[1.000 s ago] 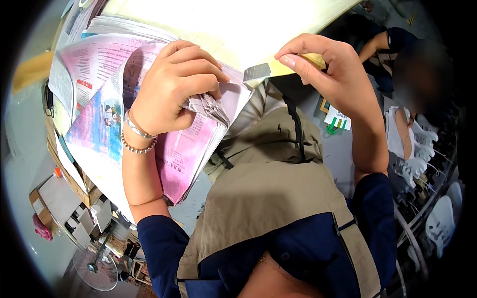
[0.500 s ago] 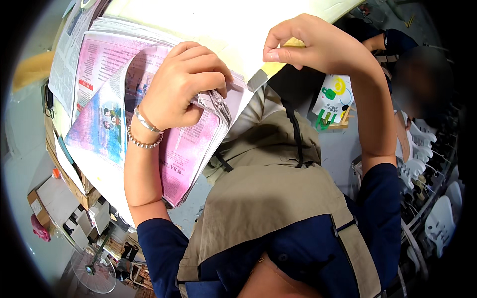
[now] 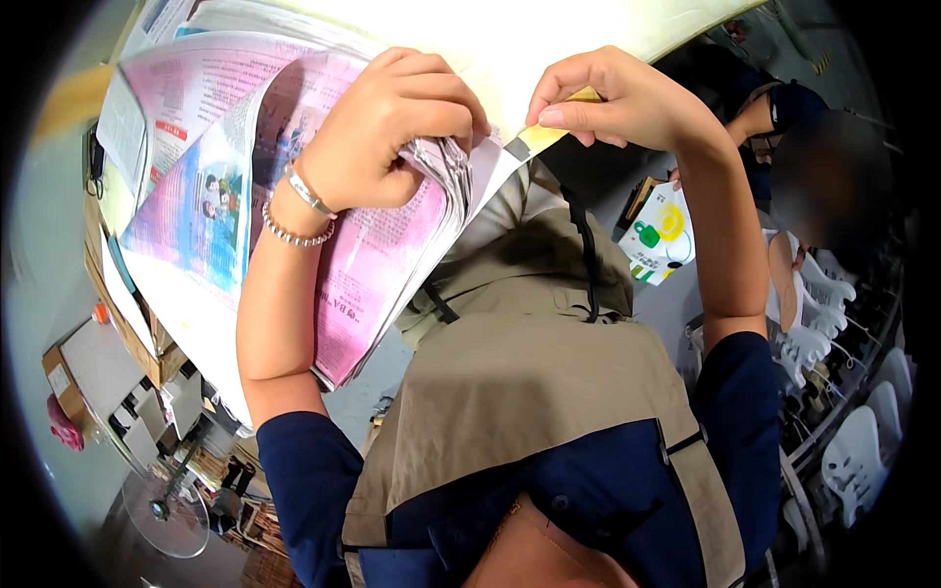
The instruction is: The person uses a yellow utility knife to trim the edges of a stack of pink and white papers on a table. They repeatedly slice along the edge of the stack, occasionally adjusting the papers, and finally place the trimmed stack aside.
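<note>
My left hand (image 3: 397, 127) is closed around the folded, bunched edge of a stack of newspapers (image 3: 368, 294), printed in pink and blue. The stack lies at the table's near edge, with one sheet curling up beside my wrist. My right hand (image 3: 608, 103) pinches a flat yellow tool (image 3: 545, 137) with a grey, blade-like end; its exact kind is unclear. That grey end meets the white margin of the newspapers, just right of my left hand. Part of the yellow tool is hidden behind my fingers.
A pale yellow table (image 3: 569, 29) spreads beyond my hands, with more stacked papers (image 3: 221, 20) at the far left. On the right, another person's arm (image 3: 750, 120) is near a white card (image 3: 662, 230) with yellow and green shapes. White chairs (image 3: 853, 461) line the right; a fan (image 3: 162, 510) stands lower left.
My left hand and the bunched newspaper edge have shifted slightly right. The yellow tool is tilted differently, with less of its grey end showing. The white card on the right has moved and turned.
</note>
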`<state>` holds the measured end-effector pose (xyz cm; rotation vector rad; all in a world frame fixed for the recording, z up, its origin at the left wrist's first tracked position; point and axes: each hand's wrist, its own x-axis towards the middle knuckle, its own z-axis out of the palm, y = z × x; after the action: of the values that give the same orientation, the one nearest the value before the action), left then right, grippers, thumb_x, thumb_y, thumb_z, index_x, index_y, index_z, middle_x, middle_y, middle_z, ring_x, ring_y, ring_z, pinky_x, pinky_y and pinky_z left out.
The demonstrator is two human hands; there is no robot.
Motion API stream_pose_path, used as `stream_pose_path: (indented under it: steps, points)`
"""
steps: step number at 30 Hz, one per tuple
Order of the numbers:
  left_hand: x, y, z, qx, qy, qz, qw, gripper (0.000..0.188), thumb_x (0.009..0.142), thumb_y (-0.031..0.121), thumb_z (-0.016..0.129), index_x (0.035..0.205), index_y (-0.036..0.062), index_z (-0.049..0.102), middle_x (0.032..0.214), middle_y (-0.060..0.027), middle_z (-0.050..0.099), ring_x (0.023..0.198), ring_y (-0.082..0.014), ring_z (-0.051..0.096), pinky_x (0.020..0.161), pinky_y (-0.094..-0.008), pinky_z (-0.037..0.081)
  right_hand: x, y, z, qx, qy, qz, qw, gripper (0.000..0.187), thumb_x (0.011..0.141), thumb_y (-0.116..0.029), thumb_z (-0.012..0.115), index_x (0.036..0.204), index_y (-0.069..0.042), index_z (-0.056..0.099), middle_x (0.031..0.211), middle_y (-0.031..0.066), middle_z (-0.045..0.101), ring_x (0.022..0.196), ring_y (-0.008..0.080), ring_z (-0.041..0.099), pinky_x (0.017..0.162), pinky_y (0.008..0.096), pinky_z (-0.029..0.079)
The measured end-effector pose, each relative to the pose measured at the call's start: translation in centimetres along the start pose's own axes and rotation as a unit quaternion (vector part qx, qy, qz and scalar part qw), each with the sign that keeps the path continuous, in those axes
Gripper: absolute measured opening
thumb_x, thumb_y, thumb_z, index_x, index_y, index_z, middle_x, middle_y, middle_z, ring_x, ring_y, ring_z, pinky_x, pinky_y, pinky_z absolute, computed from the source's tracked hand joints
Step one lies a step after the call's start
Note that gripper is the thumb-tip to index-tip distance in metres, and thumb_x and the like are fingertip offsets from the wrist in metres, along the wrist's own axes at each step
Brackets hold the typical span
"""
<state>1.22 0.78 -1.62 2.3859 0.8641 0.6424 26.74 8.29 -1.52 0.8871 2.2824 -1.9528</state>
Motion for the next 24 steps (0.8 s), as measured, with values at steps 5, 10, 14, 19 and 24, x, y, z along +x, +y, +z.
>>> stream_pose_path:
  steps: [5,10,14,19,24]
  points:
    - [-0.3,-0.5,0.2,-0.003,0.018,0.011,1.000,0.027,0.042,0.017,0.051,0.067,0.0094,0.058,0.095,-0.0036,0.072,0.084,-0.0267,0.053,0.084,-0.0348,0.041,-0.1,-0.4,2.5,0.061,0.014,-0.018,0.998,0.017,0.092,-0.017,0.061,0.097,-0.003,0.068,0.063,-0.0009,0.056,0.047,0.0017,0.043,0.042,0.0178,0.030]
    - [0.0,0.0,-0.6,-0.031,0.025,0.038,0.998,0.024,0.047,0.017,0.054,0.068,0.0076,0.060,0.082,-0.0018,0.070,0.086,-0.0269,0.055,0.084,-0.0353,0.043,-1.1,-1.7,6.1,0.105,0.026,0.037,0.993,0.015,0.091,-0.015,0.065,0.095,-0.001,0.068,0.064,-0.0004,0.058,0.051,0.0048,0.048,0.046,0.0213,0.038]
    - [-0.3,-0.7,-0.7,-0.113,0.058,0.039,0.991,0.008,0.062,0.010,0.060,0.068,0.0046,0.059,0.072,-0.0063,0.062,0.077,-0.0238,0.057,0.077,-0.0355,0.044,-1.8,-2.0,10.7,0.156,0.027,0.042,0.987,0.015,0.091,-0.014,0.064,0.098,-0.002,0.068,0.072,0.0009,0.064,0.059,0.0052,0.055,0.048,0.0212,0.042]
    - [-1.3,-1.8,-0.5,-0.282,0.113,0.017,0.953,0.006,0.073,0.004,0.063,0.069,0.0025,0.061,0.071,-0.0071,0.060,0.071,-0.0205,0.055,0.068,-0.0315,0.044,-0.7,-2.0,18.3,0.142,0.012,-0.072,0.987,0.018,0.087,-0.017,0.067,0.097,-0.001,0.069,0.080,0.0127,0.071,0.064,0.0203,0.068,0.061,0.0324,0.053]
    - [-1.2,-3.0,-0.2,-0.358,0.149,0.035,0.921,0.011,0.075,0.009,0.066,0.069,0.0010,0.061,0.073,-0.0093,0.060,0.072,-0.0220,0.056,0.070,-0.0326,0.045,1.6,-1.9,28.1,-0.045,-0.131,-0.159,0.978,0.015,0.082,-0.024,0.068,0.091,-0.012,0.070,0.076,0.0084,0.070,0.068,0.0287,0.068,0.063,0.0391,0.054]
